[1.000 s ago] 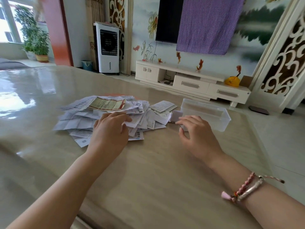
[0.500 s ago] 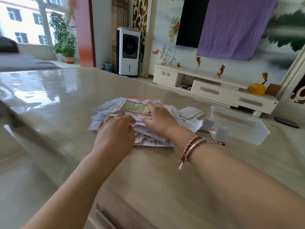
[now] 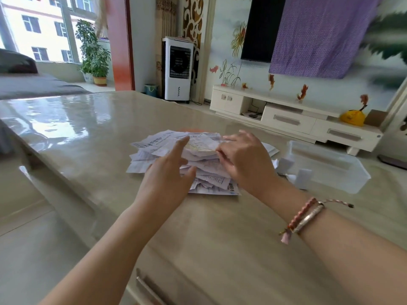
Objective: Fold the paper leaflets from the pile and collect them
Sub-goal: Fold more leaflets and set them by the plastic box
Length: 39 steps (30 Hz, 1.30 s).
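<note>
Where the glossy beige counter point(image 3: 220, 238) carries the work, a loose pile of paper leaflets point(image 3: 204, 170) lies heaped near its middle, sheets overlapping at mixed angles, printed text visible on several. On top of the pile sits a yellowish leaflet point(image 3: 201, 146). The right hand point(image 3: 244, 164) rests on the pile's right side, fingers curled, its fingertips pinching the edge of that top leaflet. The left hand point(image 3: 169, 179) is at the pile's near-left side, fingers straight and spread, forefinger extended onto the upper sheets, thumb out toward the pile's near edge. Just right of the pile lie a few small folded white leaflets point(image 3: 304, 177), and beside them stands a clear plastic box point(image 3: 330, 164) on the counter; its contents cannot be made out. The right wrist bears a braided pink bracelet point(image 3: 301, 214) and a silver one. Beyond the pile, across the room, stand a white TV cabinet point(image 3: 286, 113) and a white air cooler point(image 3: 178, 69).
</note>
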Each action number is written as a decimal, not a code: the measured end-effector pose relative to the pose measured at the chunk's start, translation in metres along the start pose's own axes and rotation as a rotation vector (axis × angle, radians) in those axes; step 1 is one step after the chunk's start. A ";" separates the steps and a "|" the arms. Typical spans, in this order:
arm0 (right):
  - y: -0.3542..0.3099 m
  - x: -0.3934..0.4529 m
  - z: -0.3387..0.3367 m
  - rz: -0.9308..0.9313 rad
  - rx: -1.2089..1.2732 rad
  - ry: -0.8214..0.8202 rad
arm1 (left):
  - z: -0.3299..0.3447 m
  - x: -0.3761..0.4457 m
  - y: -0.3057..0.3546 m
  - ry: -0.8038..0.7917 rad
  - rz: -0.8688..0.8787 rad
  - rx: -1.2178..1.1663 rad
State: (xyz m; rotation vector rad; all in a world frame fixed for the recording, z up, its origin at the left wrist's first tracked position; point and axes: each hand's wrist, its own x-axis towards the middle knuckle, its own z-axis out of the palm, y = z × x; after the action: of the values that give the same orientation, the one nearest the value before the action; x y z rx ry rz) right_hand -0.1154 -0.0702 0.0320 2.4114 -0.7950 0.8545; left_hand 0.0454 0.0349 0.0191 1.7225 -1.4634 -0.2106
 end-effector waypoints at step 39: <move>0.055 -0.131 -0.063 0.581 0.503 -0.412 | 0.080 -0.035 0.054 -0.289 0.089 0.102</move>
State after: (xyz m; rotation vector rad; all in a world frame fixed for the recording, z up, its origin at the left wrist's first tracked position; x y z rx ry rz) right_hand -0.2615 -0.0256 -0.0001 2.8938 -1.6671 0.8407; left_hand -0.0533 0.0290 -0.0077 1.7572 -1.7835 -0.3545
